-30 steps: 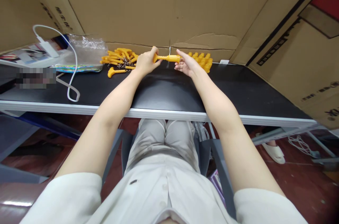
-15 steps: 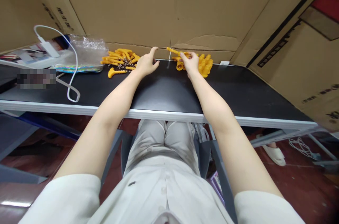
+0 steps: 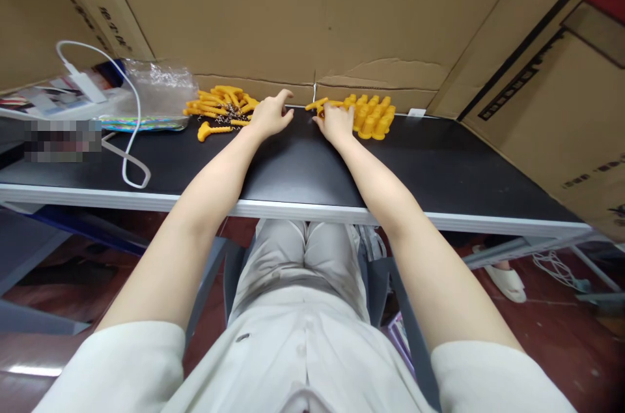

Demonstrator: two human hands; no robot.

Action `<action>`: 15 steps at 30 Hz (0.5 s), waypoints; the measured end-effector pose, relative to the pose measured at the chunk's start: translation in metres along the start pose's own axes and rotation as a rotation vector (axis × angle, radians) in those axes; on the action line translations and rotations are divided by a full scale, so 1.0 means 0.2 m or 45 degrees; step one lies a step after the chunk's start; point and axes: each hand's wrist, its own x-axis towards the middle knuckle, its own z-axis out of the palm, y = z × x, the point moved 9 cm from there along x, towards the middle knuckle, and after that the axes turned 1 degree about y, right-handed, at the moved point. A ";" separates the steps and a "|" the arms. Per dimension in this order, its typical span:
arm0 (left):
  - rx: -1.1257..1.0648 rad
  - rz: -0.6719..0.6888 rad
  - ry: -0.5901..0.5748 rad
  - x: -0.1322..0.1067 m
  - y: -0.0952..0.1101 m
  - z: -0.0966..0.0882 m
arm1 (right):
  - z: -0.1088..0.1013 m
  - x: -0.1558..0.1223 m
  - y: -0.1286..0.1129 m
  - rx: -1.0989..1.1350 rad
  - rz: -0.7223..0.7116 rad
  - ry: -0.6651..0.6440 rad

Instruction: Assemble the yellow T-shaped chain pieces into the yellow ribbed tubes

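Note:
My left hand (image 3: 270, 117) rests on the black tabletop (image 3: 303, 159), fingers loosely apart, holding nothing; it lies just right of a heap of yellow plastic pieces with small metal chains (image 3: 221, 104). One yellow piece (image 3: 209, 131) lies alone in front of that heap. My right hand (image 3: 335, 122) is closed on a long yellow piece (image 3: 317, 104), low on the tabletop beside a row of short yellow caps (image 3: 372, 118) that stand against the cardboard.
Cardboard sheets (image 3: 303, 9) wall the back and right of the table. At the left lie a clear plastic bag (image 3: 159, 87), a white charger with its cable (image 3: 124, 133) and some printed papers (image 3: 43, 97). A foot in a white slipper (image 3: 508, 281) shows under the table at the right.
A second ago both hands held one yellow piece between them. The left hand let go and stayed put; the right hand carried the piece to the caps and came down onto the table.

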 end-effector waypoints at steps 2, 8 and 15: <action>0.001 -0.002 0.002 -0.01 0.01 0.00 | 0.03 0.01 -0.02 -0.003 -0.048 -0.024; -0.019 0.036 0.017 0.00 0.00 0.00 | 0.09 0.02 0.00 0.020 -0.118 -0.064; -0.015 0.021 0.015 -0.01 0.02 -0.01 | 0.03 -0.04 -0.04 -0.019 -0.221 -0.126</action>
